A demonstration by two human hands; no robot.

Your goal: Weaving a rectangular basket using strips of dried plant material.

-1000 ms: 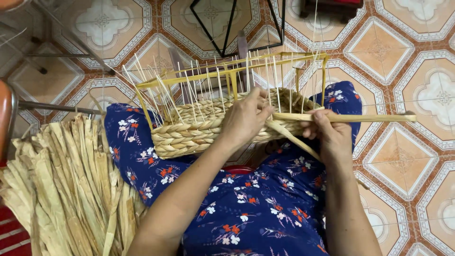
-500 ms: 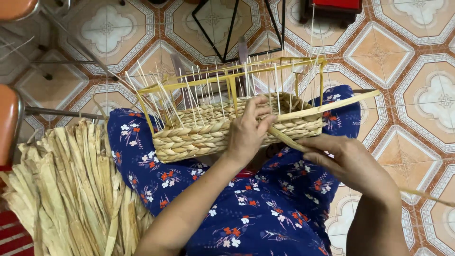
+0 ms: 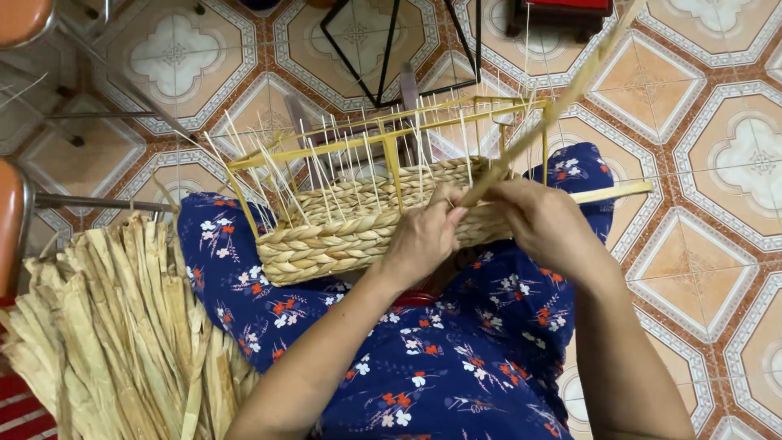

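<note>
A half-woven straw basket point(image 3: 342, 232) rests on my lap, built around a yellow frame point(image 3: 383, 134) with several thin upright spokes. My left hand point(image 3: 423, 236) presses against the basket's near wall, fingers pinching the weave at its rim. My right hand point(image 3: 546, 224) is closed on a long pale straw strand point(image 3: 562, 102) that rises diagonally up to the right. A second strand end point(image 3: 611, 192) sticks out sideways past my right hand. My lap is covered by blue flowered cloth point(image 3: 456, 358).
A thick bundle of dried straw strips point(image 3: 114, 334) lies at my left on the patterned tile floor point(image 3: 717, 171). A black metal stand point(image 3: 391, 49) is beyond the basket. A chair with an orange seat point(image 3: 12, 220) and metal legs is at far left.
My right hand has come back from lower right to the basket's rim. The strand it holds has swung from nearly level to pointing steeply up and right. My left hand stays on the basket.
</note>
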